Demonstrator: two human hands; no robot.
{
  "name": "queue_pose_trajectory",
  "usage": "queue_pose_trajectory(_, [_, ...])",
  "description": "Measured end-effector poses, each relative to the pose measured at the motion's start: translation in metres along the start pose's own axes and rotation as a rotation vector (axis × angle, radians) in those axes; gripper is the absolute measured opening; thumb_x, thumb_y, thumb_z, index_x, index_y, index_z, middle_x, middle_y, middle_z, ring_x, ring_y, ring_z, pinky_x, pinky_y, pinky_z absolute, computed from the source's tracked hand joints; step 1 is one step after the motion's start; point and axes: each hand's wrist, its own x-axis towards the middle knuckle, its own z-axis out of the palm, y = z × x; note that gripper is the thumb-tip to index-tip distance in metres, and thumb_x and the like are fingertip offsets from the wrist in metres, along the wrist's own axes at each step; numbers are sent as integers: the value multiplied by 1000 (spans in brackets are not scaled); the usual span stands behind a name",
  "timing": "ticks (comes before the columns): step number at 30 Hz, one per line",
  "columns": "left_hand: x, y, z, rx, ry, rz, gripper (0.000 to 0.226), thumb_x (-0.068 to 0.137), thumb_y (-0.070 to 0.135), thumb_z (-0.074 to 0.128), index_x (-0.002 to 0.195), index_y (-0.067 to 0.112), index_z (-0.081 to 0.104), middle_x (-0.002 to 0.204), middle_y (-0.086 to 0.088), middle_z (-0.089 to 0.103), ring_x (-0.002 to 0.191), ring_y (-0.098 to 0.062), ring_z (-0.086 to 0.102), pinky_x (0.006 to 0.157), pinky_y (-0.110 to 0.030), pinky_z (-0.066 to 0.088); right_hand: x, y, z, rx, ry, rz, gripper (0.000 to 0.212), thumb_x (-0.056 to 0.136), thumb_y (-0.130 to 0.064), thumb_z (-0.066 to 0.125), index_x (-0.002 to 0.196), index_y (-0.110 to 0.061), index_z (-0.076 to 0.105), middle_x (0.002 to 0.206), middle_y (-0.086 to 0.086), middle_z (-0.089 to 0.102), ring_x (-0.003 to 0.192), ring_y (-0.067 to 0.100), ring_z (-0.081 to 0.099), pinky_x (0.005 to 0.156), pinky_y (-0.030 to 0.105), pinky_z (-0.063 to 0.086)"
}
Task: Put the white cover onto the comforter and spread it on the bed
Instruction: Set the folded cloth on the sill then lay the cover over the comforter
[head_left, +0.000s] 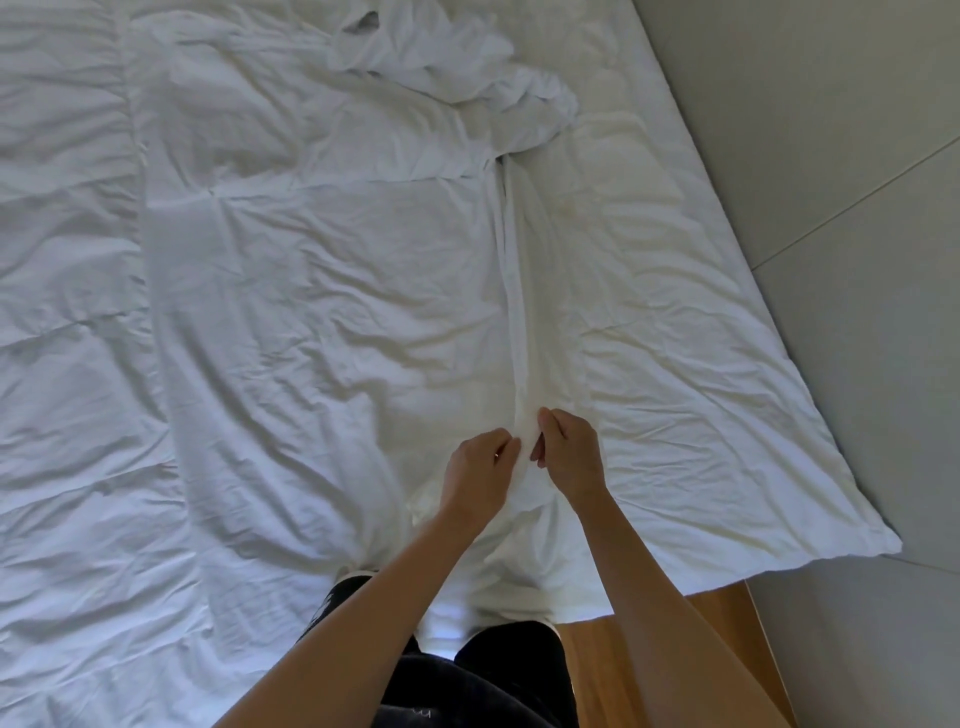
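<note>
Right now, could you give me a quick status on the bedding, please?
Left hand and right hand pinching the cover edge. Cover bunched at far end. Nothing in the way.

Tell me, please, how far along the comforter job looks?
Done: the thin white fabric cover lies partly flattened over the puffy white quilted comforter. In hand: left hand and right hand pinch its long ridge. Left: the bunched far end, then spreading.

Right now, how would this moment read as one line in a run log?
left hand: pinches cover fold | right hand: pinches same fold | cover: spread over bed, bunched at far end | step: spreading unfinished
</note>
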Motion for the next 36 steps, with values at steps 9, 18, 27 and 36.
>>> queue_pose_trajectory(9, [-10, 7, 8, -158, -10, -154, 35, 98, 25, 49, 65, 21, 40, 54, 11, 43, 49, -6, 36, 53, -24, 32, -1, -3, 3, -57, 31, -34, 45, 101, -22, 42, 57, -14, 42, 51, 2, 52, 53, 21, 53, 60, 35, 44])
queue_pose_trajectory(18, [-30, -14, 23, 81, -161, -205, 22, 99, 24, 45, 77, 22, 49, 70, 4, 57, 59, -13, 50, 58, -31, 43, -5, 5, 8, -34, 29, -2, 44, 101, -19, 40, 57, -14, 42, 51, -1, 49, 48, 13, 45, 57, 30, 39])
queue_pose_trajectory(27, [0, -13, 22, -125, -46, -321, 23, 97, 21, 52, 94, 2, 64, 89, -9, 66, 87, -28, 63, 69, -31, 46, -6, 68, -27, 2, 134, 236, 12, 97, -18, 46, 98, -17, 58, 88, -2, 67, 87, 22, 65, 71, 30, 43])
queue_pose_trajectory(36, [74, 42, -63, -183, 225, -71, 12, 94, 17, 57, 97, 12, 67, 78, 1, 63, 64, -9, 56, 59, -25, 46, -35, 182, -2, -206, -60, 531, 70, 91, -43, 58, 146, -14, 26, 139, 17, 45, 121, 35, 50, 91, 40, 42])
